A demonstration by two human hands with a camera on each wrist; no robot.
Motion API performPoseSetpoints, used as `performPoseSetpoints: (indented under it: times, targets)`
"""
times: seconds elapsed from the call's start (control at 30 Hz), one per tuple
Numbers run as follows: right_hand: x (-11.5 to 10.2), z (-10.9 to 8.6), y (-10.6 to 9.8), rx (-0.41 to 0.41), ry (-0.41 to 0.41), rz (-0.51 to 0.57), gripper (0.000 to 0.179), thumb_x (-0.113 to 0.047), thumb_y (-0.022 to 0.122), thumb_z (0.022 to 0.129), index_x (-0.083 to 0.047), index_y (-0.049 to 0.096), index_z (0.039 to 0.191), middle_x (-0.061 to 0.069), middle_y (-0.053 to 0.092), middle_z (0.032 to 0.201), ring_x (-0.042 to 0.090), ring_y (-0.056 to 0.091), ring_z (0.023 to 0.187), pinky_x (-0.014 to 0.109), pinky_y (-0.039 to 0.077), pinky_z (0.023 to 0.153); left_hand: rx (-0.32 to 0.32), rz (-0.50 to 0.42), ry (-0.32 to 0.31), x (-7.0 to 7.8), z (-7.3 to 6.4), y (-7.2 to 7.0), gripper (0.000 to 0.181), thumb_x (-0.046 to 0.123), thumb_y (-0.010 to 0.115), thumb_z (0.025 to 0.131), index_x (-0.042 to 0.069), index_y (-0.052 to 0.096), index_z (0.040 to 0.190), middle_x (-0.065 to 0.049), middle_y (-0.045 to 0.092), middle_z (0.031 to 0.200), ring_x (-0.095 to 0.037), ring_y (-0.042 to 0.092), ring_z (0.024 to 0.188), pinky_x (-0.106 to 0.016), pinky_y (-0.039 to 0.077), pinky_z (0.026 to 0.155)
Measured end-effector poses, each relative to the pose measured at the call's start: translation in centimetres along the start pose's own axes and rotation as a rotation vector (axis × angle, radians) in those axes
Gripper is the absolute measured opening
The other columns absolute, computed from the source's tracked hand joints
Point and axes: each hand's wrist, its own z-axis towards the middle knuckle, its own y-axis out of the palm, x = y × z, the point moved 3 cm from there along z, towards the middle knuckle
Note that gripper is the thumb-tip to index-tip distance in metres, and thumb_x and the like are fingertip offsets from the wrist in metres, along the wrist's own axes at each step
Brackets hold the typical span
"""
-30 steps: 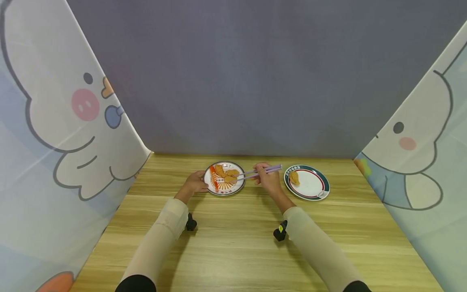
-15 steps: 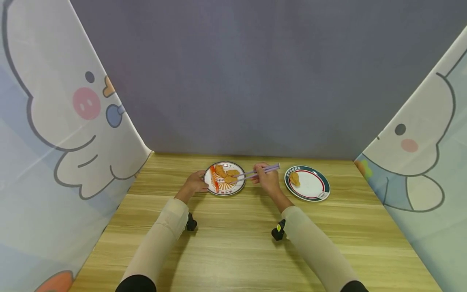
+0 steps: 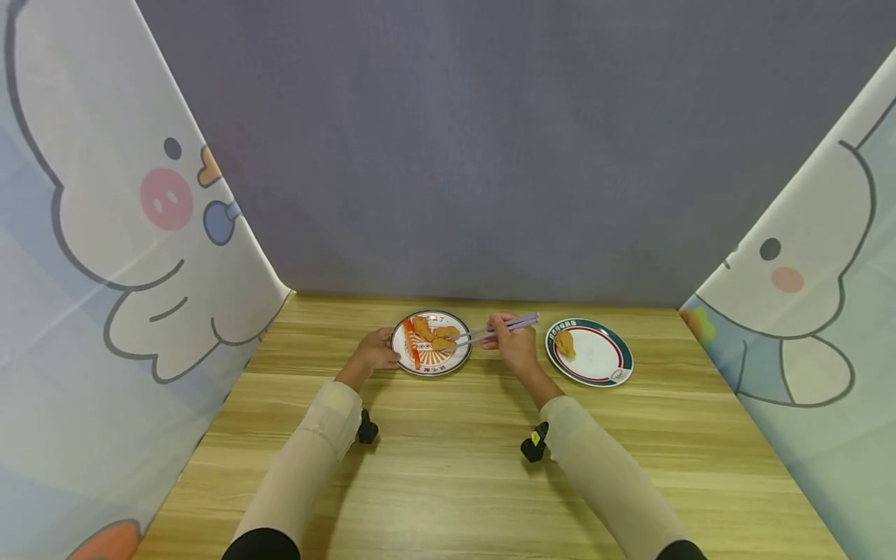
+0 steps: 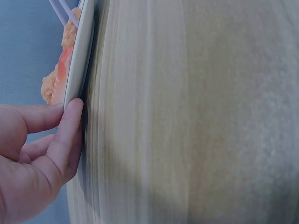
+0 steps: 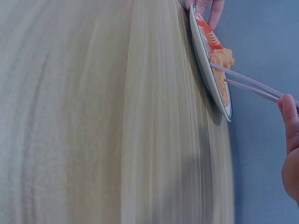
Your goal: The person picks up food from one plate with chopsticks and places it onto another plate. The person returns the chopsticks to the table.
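My left hand (image 3: pixel 376 350) pinches the left rim of a white patterned plate (image 3: pixel 435 369), thumb above and fingers beneath in the left wrist view. On that plate lie a red-and-white shrimp-like piece (image 3: pixel 411 343) and several golden fried pieces (image 3: pixel 422 327). My right hand (image 3: pixel 513 343) grips a pair of lilac chopsticks (image 3: pixel 480 334), their tips at the fried pieces on the plate's right side. In the right wrist view the chopsticks (image 5: pixel 254 85) slant down to the fried food (image 5: pixel 221 58), tips slightly apart.
To the right of my right hand stands a second plate (image 3: pixel 595 354) with a dark green rim, one fried piece (image 3: pixel 565 342) on its left side. A grey partition (image 3: pixel 483 155) rises behind the wooden table (image 3: pixel 448 474), and cartoon-printed panels (image 3: pixel 105 233) flank it.
Almost nothing differs. The right hand and chopsticks have shifted very slightly left in the head view; the left hand stays on the plate's rim.
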Motion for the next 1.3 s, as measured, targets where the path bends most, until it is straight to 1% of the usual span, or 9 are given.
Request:
performPoseSetpoints:
  times: [0.33, 0.6, 0.73, 0.87, 0.97, 1.1, 1.13, 1.17, 1.3]
  targets:
    - [-0.3, -0.1, -0.5, -0.011, -0.020, 0.032, 0.036, -0.009, 0.050, 0.098, 0.026, 0.053, 0.101, 0.050, 0.054, 0.097, 0.060, 0.060, 0.083, 0.045, 0.062, 0.063, -0.004, 0.002, 0.001, 0.1, 0.0, 0.1, 0.075, -0.014, 0.063, 0.082, 0.007, 0.033, 0.148, -0.023, 0.052, 0.122, -0.030, 0.066, 0.096, -0.038, 0.062, 0.082]
    - [-0.8, -0.5, -0.9, -0.006, -0.035, 0.039, 0.035, -0.011, 0.051, 0.099, 0.024, 0.056, 0.101, 0.049, 0.053, 0.099, 0.057, 0.062, 0.081, 0.039, 0.063, 0.062, -0.006, -0.005, 0.011, 0.0, 0.0, 0.1, 0.074, -0.015, 0.062, 0.082, 0.005, 0.035, 0.147, -0.024, 0.053, 0.120, -0.030, 0.066, 0.094, -0.040, 0.062, 0.081]
    - [-1.2, -0.7, -1.2, 0.001, -0.036, 0.049, 0.034, -0.010, 0.051, 0.099, 0.023, 0.056, 0.103, 0.049, 0.053, 0.101, 0.054, 0.065, 0.080, 0.045, 0.062, 0.065, -0.008, -0.007, 0.007, 0.1, -0.2, 0.1, 0.074, -0.015, 0.062, 0.082, 0.006, 0.034, 0.148, -0.025, 0.052, 0.122, -0.031, 0.065, 0.097, -0.041, 0.062, 0.084]
    - [-1.6, -0.9, -1.6, 0.014, -0.051, 0.048, 0.030, -0.009, 0.051, 0.098, 0.020, 0.058, 0.100, 0.046, 0.054, 0.100, 0.057, 0.062, 0.081, 0.055, 0.059, 0.068, -0.010, -0.013, 0.009, 0.1, -0.2, 0.1, 0.074, -0.015, 0.062, 0.082, 0.005, 0.034, 0.148, -0.025, 0.052, 0.122, -0.031, 0.065, 0.097, -0.040, 0.062, 0.084]
    - [-2.0, -0.9, -2.0, 0.008, -0.061, 0.045, 0.027, -0.010, 0.051, 0.098, 0.016, 0.060, 0.097, 0.036, 0.062, 0.092, 0.061, 0.059, 0.083, 0.055, 0.059, 0.067, -0.005, -0.017, 0.013, 0.1, -0.2, 0.1, 0.074, -0.015, 0.062, 0.082, 0.005, 0.035, 0.147, -0.024, 0.052, 0.120, -0.030, 0.066, 0.095, -0.040, 0.062, 0.083]
    - [-2.3, -0.9, -2.7, 0.002, -0.062, 0.053, 0.025, -0.010, 0.051, 0.098, 0.013, 0.060, 0.096, 0.008, 0.068, 0.080, 0.059, 0.060, 0.083, 0.050, 0.060, 0.066, 0.001, -0.021, 0.011, 0.0, -0.1, 0.1, 0.074, -0.015, 0.062, 0.082, 0.005, 0.034, 0.147, -0.022, 0.052, 0.117, -0.029, 0.066, 0.094, -0.039, 0.062, 0.083]
    - [-2.3, -0.9, -2.9, 0.003, -0.063, 0.054, 0.025, -0.010, 0.051, 0.098, 0.013, 0.060, 0.096, 0.007, 0.068, 0.080, 0.058, 0.061, 0.083, 0.049, 0.060, 0.066, 0.001, -0.023, 0.011, 0.0, -0.1, 0.1, 0.074, -0.015, 0.062, 0.082, 0.005, 0.034, 0.148, -0.022, 0.052, 0.116, -0.029, 0.066, 0.094, -0.039, 0.062, 0.083]
    - [-2.3, -1.0, -3.1, 0.007, -0.068, 0.049, 0.024, -0.010, 0.051, 0.098, 0.012, 0.061, 0.095, -0.001, 0.067, 0.078, 0.057, 0.062, 0.082, 0.049, 0.060, 0.066, 0.003, -0.019, 0.012, -0.1, 0.0, 0.1, 0.074, -0.015, 0.062, 0.082, 0.004, 0.034, 0.148, -0.022, 0.051, 0.116, -0.029, 0.066, 0.093, -0.039, 0.062, 0.082]
    - [-2.5, -1.1, -3.9, 0.014, -0.089, 0.031, 0.024, -0.010, 0.051, 0.098, 0.011, 0.062, 0.093, -0.003, 0.068, 0.076, 0.053, 0.064, 0.078, 0.047, 0.061, 0.064, 0.001, -0.011, 0.011, -0.1, -0.1, 0.1, 0.074, -0.015, 0.062, 0.082, 0.004, 0.034, 0.148, -0.023, 0.051, 0.118, -0.029, 0.065, 0.094, -0.038, 0.062, 0.082]
